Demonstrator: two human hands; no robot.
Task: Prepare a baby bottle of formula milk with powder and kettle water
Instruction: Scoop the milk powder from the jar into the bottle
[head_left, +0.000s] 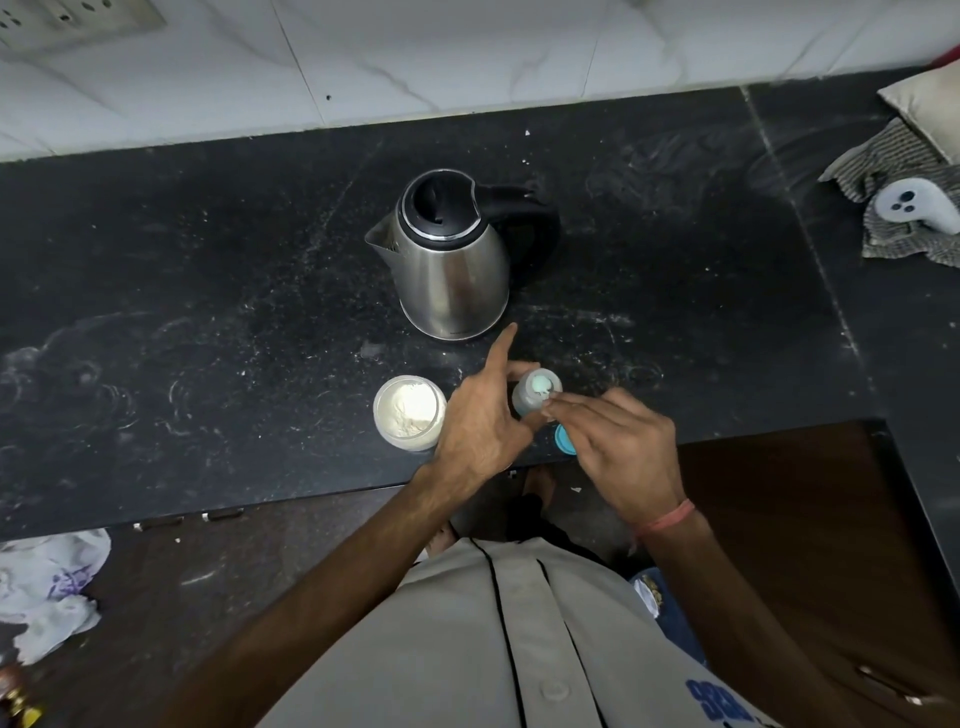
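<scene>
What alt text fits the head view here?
Two hands work at a small bottle on a dark counter: the left hand steadies it, the right hand holds something over its mouth. An open powder jar stands left, a steel kettle behind.

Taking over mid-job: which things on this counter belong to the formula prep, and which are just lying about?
In the job: baby bottle, powder jar, kettle, blue cap, left hand, right hand.

Lying about: striped cloth, white controller, crumpled bag.
</scene>
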